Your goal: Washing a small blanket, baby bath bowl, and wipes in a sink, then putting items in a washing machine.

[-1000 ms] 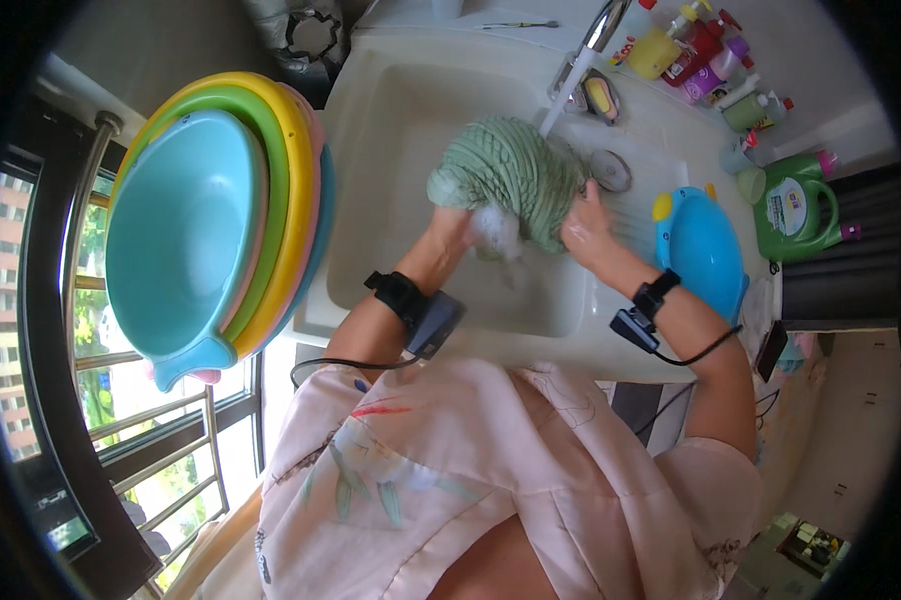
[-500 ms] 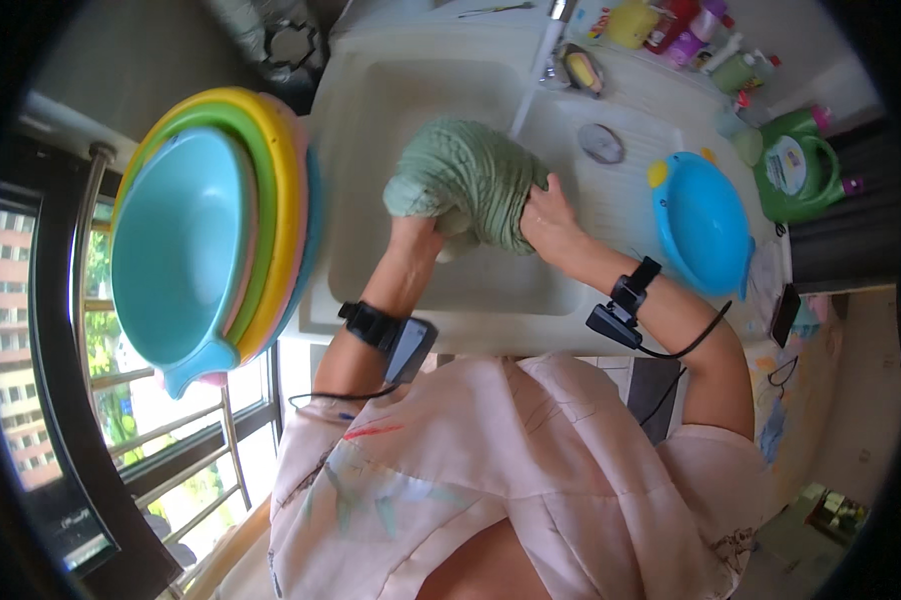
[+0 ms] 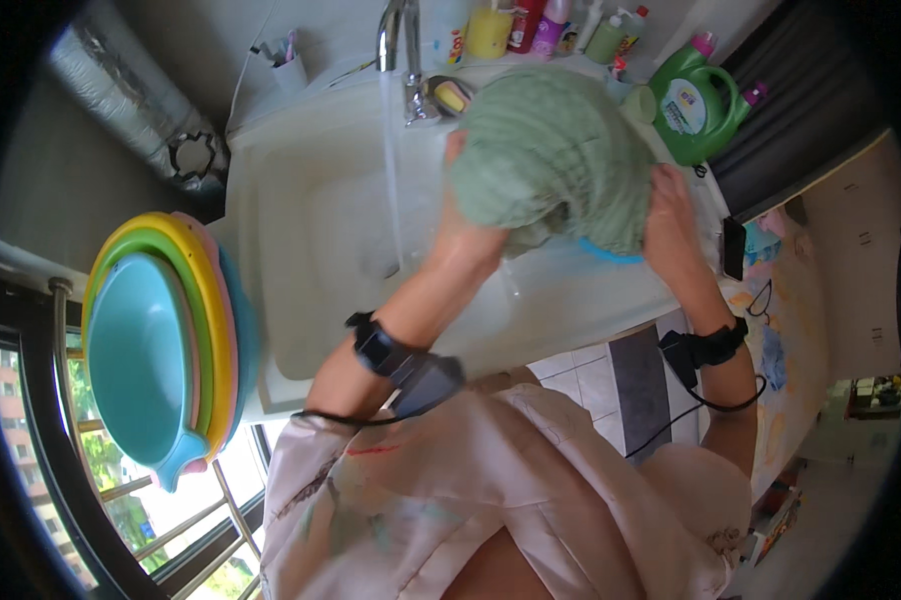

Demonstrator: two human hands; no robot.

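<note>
A bunched, textured green cloth [image 3: 556,150] is held up over the right part of the white sink unit [image 3: 301,180]. My left hand [image 3: 471,225] grips its left end; the cloth hides most of those fingers. My right hand [image 3: 674,210] is closed on its right edge. Beneath the cloth only a curved strip of a blue basin [image 3: 611,256] shows. To the left of my hands, water runs from the chrome tap [image 3: 411,75] into the sink bowl.
Several nested colourful basins [image 3: 141,350] stand at the left by the window railing. Bottles, among them a yellow one [image 3: 489,32], line the back ledge. A green detergent jug [image 3: 696,105] stands at the back right. A phone [image 3: 733,248] lies on the right edge.
Both hands have carried the green cloth from over the sink bowl to the right, above the blue basin, now mostly covered. The view has shifted, bringing the running tap fully into sight.
</note>
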